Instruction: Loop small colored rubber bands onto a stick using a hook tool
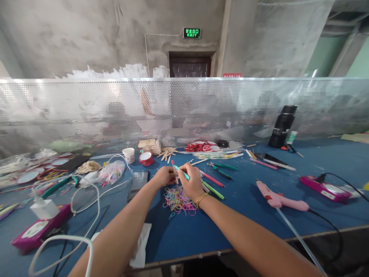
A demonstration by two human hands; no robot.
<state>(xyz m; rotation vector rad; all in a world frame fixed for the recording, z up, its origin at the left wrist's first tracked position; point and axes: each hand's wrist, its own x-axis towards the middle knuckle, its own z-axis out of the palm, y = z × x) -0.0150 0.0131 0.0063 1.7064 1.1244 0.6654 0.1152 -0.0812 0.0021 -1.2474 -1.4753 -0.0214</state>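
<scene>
Across blue table (173, 242), lower half of frame: pinching thin stick (173, 164) in left hand (165, 176), gripping teal pen (185, 176) in right hand (190, 181) at centre, close together, probably for steadiness; with colourful loops (180, 202) just below, presumably for easy reach.

A bare stretch of blue tabletop (242, 196) opens between the person's right forearm (236, 227) and the pink glue gun (279, 198), whose glue stick (298, 240) juts over the near edge. Ahead of it, green-handled pliers (223, 168) and a pink marker (213, 179) break up the way. A pile of small coloured loops (178, 203) blocks the near side of the hands, with bare surface before it. Leftward, a smartphone (138, 186) and white cable (66, 237) obstruct; behind, a perforated metal screen (86, 111) bars reaching straight through.
</scene>
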